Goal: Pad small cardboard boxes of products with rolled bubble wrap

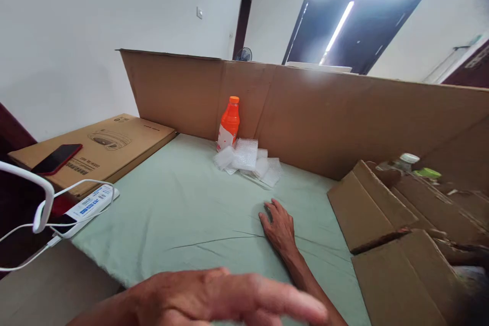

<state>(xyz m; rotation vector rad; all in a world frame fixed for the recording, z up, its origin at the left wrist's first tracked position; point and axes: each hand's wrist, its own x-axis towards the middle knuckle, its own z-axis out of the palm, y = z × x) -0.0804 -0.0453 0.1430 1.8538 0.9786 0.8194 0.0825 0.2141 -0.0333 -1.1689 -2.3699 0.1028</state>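
Note:
My left hand (225, 298) is large and close to the camera at the bottom edge. Its index finger stretches to the right, and nothing shows in it; the lower part of the hand is cut off by the frame. Farther out, my right hand (280, 226) rests on the pale green cloth (183, 214), palm down, thumb apart from slightly bent fingers. Beyond it lies a loose pile of bubble wrap pieces (246, 155). Right behind the pile an orange bottle (230, 119) with a white lower part stands upright. Neither hand touches the pile or the bottle.
A cardboard wall (313, 112) runs along the back. At left are a flat carton (126, 137) with a phone (57, 158) on it, a power strip (91, 206) and white cables. Open cardboard boxes (370, 204) at right hold a clear bottle (408, 160) and a green-topped item (428, 173).

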